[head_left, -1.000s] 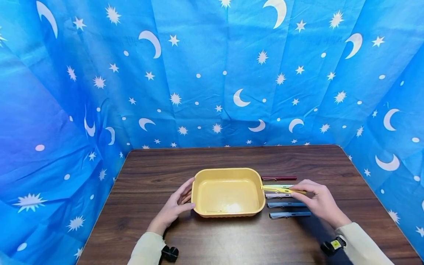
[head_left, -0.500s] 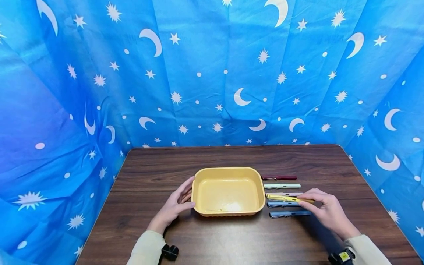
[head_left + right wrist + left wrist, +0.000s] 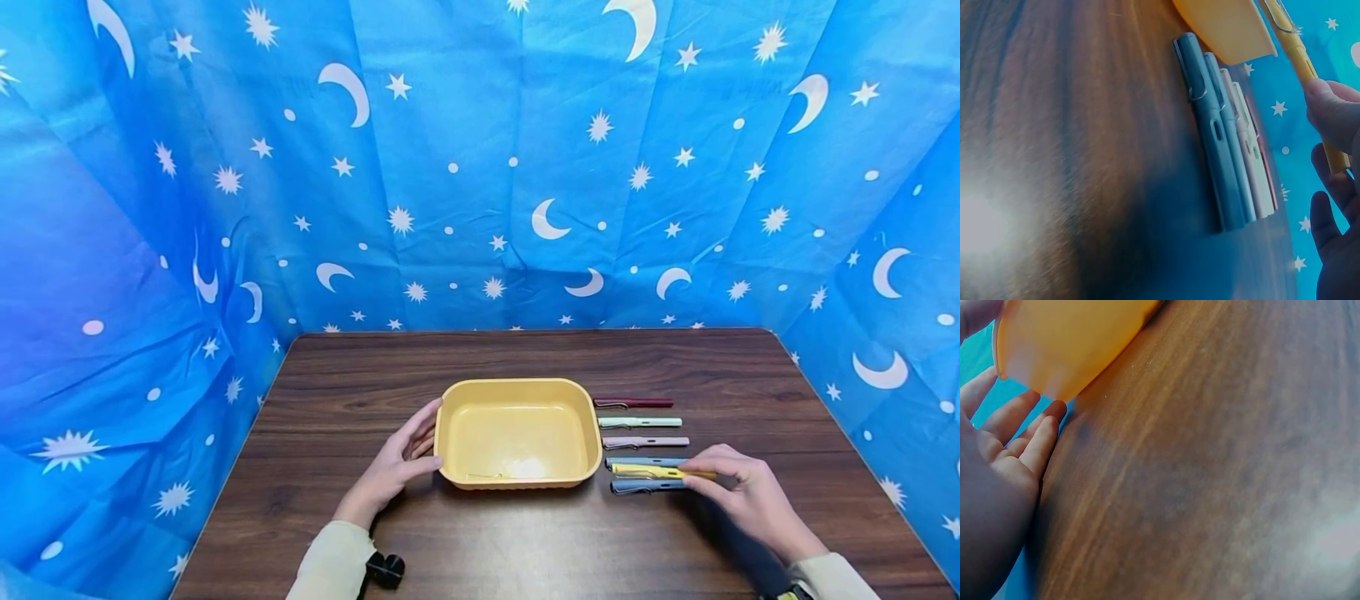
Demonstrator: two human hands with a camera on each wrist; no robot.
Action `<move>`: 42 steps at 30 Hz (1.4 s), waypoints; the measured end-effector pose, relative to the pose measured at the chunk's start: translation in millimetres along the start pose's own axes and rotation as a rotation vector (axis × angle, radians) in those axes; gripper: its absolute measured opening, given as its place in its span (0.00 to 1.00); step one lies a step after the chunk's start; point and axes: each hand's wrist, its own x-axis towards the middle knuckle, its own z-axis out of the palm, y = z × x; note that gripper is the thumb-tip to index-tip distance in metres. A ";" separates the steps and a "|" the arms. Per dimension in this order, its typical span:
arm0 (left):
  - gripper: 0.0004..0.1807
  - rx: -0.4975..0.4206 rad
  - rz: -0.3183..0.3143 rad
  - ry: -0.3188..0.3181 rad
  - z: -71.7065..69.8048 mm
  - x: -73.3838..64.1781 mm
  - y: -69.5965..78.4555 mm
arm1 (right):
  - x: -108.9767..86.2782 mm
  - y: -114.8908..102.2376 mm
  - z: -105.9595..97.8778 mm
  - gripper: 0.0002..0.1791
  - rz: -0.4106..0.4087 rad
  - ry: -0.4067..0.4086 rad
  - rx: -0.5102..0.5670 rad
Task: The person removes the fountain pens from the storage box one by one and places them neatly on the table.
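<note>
My right hand (image 3: 753, 496) pinches a yellow pen (image 3: 647, 472) near one end, its clip end pointing left. In the head view the pen overlaps the gap between a light blue pen (image 3: 647, 462) and a dark blue pen (image 3: 645, 486); the right wrist view shows it raised above the row. My left hand (image 3: 390, 471) rests against the left side of a yellow rectangular box (image 3: 517, 483), fingers spread along the wall and thumb at the near left corner. In the left wrist view the fingertips (image 3: 1054, 409) are right at the box wall.
Behind the blue pens lie a pinkish pen (image 3: 652, 442), a pale green pen (image 3: 652, 422) and a dark red pen (image 3: 645, 403), all beside the box's right side. A wooden table (image 3: 360, 367) carries everything. Blue star-patterned cloth (image 3: 480, 208) hangs around it.
My right hand has moved the yellow pen toward the near side, from over the pale green and pinkish pens to over the blue ones. My left hand and the box stay put.
</note>
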 end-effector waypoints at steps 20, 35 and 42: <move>0.47 0.005 0.000 0.005 -2.2 4.4 2.4 | -10.0 17.9 11.2 0.23 -0.212 0.022 0.003; 0.47 0.012 -0.012 0.007 -1.1 2.9 2.6 | -16.8 20.4 11.5 0.26 -0.322 -0.012 -0.043; 0.47 0.014 -0.008 -0.003 0.3 -1.5 0.5 | -24.4 23.5 12.3 0.26 -0.327 -0.029 -0.071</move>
